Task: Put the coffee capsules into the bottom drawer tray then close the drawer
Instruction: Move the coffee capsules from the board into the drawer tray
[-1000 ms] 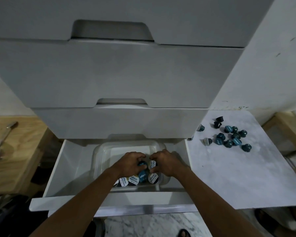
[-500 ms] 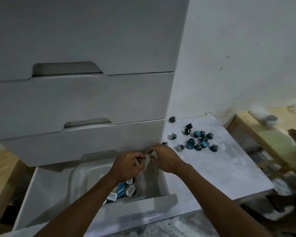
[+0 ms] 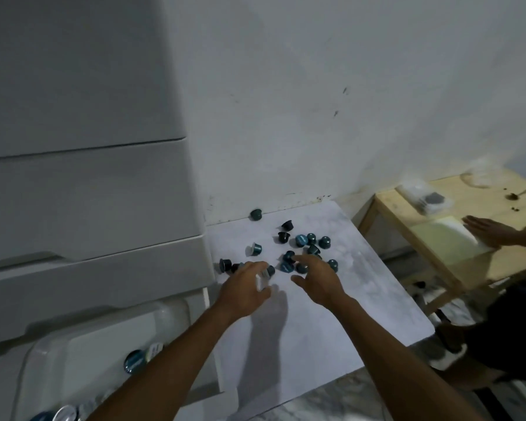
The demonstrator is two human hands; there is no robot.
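Reaching over a white marbled board [image 3: 331, 323] at centre frame, the left hand [image 3: 243, 287] and right hand [image 3: 319, 281] spread relaxed fingers above loose coffee capsules [image 3: 301, 250]. Other capsules lie in the tray [image 3: 73, 354] of the open bottom drawer [image 3: 3, 378] at lower left. A white wall [image 3: 316, 101] stands behind, and a wooden table [image 3: 486, 205] sits at right.

The left hand [image 3: 244, 288] and right hand [image 3: 320, 281] hover side by side at mid-frame, palms down, fingers loosely spread
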